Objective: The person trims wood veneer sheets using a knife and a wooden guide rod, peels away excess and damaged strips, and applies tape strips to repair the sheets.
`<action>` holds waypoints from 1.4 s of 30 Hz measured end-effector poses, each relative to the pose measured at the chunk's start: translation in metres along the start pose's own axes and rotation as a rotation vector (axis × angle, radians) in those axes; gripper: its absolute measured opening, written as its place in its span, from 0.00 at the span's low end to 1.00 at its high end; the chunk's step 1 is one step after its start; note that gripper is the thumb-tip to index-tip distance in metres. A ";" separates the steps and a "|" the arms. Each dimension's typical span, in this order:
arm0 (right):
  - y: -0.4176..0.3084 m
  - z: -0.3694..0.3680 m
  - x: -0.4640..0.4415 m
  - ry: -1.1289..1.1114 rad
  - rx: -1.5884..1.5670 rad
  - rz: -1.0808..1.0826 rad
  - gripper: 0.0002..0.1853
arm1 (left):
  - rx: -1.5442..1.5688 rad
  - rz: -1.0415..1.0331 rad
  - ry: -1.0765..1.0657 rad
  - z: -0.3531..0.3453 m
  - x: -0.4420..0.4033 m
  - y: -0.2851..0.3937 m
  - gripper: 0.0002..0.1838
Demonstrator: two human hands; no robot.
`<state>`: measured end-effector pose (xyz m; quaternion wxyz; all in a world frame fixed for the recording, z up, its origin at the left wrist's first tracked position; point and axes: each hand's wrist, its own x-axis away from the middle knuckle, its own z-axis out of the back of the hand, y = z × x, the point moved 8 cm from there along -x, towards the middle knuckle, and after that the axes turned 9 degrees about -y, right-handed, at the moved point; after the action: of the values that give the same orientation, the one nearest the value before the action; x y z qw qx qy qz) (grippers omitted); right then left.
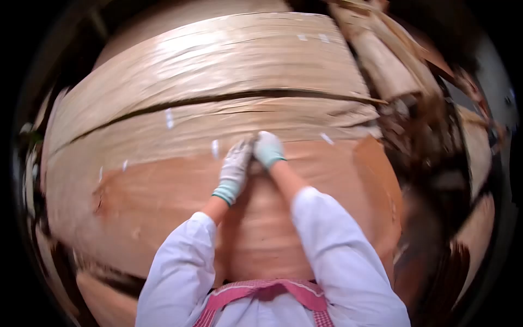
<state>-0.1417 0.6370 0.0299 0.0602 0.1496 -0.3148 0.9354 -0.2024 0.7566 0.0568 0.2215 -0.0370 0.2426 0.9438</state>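
Your left hand (235,166) beside your right hand (268,149)
The reddish sheet (272,234) reaches under both, a white strip (215,148) just left of your left hand; through blur, I can't tell if either grips.

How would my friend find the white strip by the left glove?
Find the wide pale veneer sheet below the long dark gap. Just left of the gloved left hand lies the white strip, closer to a hand than any other strip.
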 end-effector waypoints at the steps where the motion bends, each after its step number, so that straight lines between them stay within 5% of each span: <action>1: -0.013 0.013 0.007 -0.059 0.070 -0.064 0.14 | 0.125 0.012 0.009 -0.012 -0.002 -0.012 0.22; 3: -0.002 0.028 0.016 -0.153 0.199 -0.221 0.13 | 0.298 0.135 -0.215 -0.008 -0.012 -0.006 0.20; 6: 0.046 0.057 0.052 -0.105 0.301 -0.298 0.12 | 0.131 0.016 0.009 -0.006 -0.003 -0.005 0.20; 11: 0.192 0.182 0.228 0.793 0.168 -0.452 0.21 | 0.160 -0.016 0.027 -0.006 -0.001 -0.003 0.19; 13: 0.243 0.215 0.331 0.985 0.063 -0.668 0.23 | 0.201 -0.031 0.064 -0.010 0.000 -0.006 0.17; 15: 0.304 0.206 0.405 0.824 0.137 -1.038 0.19 | 0.129 0.004 0.012 -0.005 -0.002 0.003 0.17; 17: 0.379 0.173 0.453 0.522 0.100 -1.073 0.18 | 0.180 -0.048 0.046 -0.017 -0.004 -0.012 0.18; 19: 0.389 0.176 0.519 0.796 0.023 -1.053 0.13 | 0.188 -0.081 -0.003 -0.024 -0.009 -0.014 0.19; 21: 0.449 0.157 0.593 0.914 -0.067 -1.088 0.13 | 0.782 0.213 -0.094 -0.050 -0.018 -0.040 0.20; 22: 0.489 0.140 0.638 0.934 -0.100 -1.130 0.13 | 0.460 0.097 -0.061 -0.048 -0.017 -0.035 0.21; 24: 0.550 0.109 0.721 0.992 -0.181 -1.262 0.12 | 0.170 -0.111 0.024 -0.042 -0.001 0.031 0.23; 27: 0.593 0.063 0.794 0.847 -0.181 -1.460 0.12 | 0.265 -0.279 0.045 -0.055 0.066 0.212 0.25; 34: 0.591 0.094 0.695 0.614 -0.228 -1.016 0.10 | -0.098 -0.332 -0.229 -0.184 0.101 0.417 0.25; 40: 0.553 0.165 0.577 0.353 -0.260 -0.501 0.15 | -0.179 -0.284 -0.239 -0.183 0.098 0.442 0.25; 42: 0.574 0.197 0.559 0.357 -0.261 -0.473 0.18 | -0.152 -0.260 -0.247 -0.180 0.097 0.445 0.24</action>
<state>-0.7429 0.0720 0.0286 0.3491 0.0430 -0.3731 0.8585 -0.4903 0.3609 0.0782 0.3663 0.0317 0.1348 0.9201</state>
